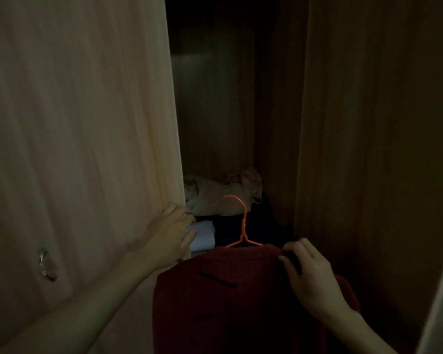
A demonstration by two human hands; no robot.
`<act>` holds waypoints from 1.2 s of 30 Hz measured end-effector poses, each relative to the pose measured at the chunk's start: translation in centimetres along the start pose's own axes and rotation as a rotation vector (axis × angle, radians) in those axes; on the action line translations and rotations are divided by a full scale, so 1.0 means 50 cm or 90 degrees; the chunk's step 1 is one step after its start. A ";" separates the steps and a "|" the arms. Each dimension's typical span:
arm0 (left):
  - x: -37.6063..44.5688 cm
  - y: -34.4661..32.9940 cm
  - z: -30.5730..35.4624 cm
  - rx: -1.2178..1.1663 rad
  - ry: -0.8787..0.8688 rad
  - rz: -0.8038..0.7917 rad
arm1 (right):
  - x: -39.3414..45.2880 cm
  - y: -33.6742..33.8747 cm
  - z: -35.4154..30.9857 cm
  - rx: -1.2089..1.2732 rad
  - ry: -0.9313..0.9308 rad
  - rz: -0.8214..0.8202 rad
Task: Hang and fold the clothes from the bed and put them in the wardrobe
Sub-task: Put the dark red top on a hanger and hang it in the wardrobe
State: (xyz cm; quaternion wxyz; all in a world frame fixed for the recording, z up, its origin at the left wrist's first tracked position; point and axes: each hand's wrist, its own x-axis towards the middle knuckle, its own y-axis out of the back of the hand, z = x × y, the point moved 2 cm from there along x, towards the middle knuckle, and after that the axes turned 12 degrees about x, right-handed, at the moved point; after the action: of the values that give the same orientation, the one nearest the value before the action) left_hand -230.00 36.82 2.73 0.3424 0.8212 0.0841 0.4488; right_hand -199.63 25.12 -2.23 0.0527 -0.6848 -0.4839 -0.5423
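A dark red garment [241, 297] hangs on an orange hanger [243, 226], carried between the two hands at the mouth of the open wardrobe [215, 111]. The hanger's hook rises above the garment's neckline, just ahead of the right hand and to the right of the left hand, pointing into the dim interior.

The right hand [310, 277] pinches the garment's shoulder at the top edge, thumb and fingertips closed on the cloth where it lies over the hanger's arm. The left hand [169, 233] grips the edge of the pale wardrobe door [74, 123], fingers curled round it, holding the door back.

Beyond the left hand's fingertips lies a folded white cloth [202, 236]; further in, past the hook, sits a crumpled cream pile [215, 195] with a pinkish patterned piece [248, 177] beside it. A metal door handle [45, 264] shows on the door below and left of the left wrist.

The step in hand looks like hanging: the garment is on its hanger and being brought in. No rail is visible in the darkness above, so I cannot tell where the hook will catch. The next move likely calls for lifting the hanger well above both hands, with the hook turned toward whatever rail is there, while the left hand keeps the door clear.
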 end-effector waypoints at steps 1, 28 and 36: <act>0.008 -0.013 -0.021 0.040 -0.004 -0.012 | 0.010 -0.009 -0.004 -0.005 0.000 0.003; 0.145 -0.119 -0.076 0.575 -0.178 -0.408 | 0.077 -0.045 -0.065 -0.099 -0.078 0.040; 0.083 -0.053 -0.011 0.515 -0.097 -0.434 | 0.032 0.023 -0.058 -0.053 -0.053 0.034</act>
State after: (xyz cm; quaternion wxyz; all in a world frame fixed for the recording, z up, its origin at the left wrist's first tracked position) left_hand -227.57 40.94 4.06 0.1304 0.8438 0.4873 0.1829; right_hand -200.87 23.74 0.72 0.0183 -0.7211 -0.4441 -0.5315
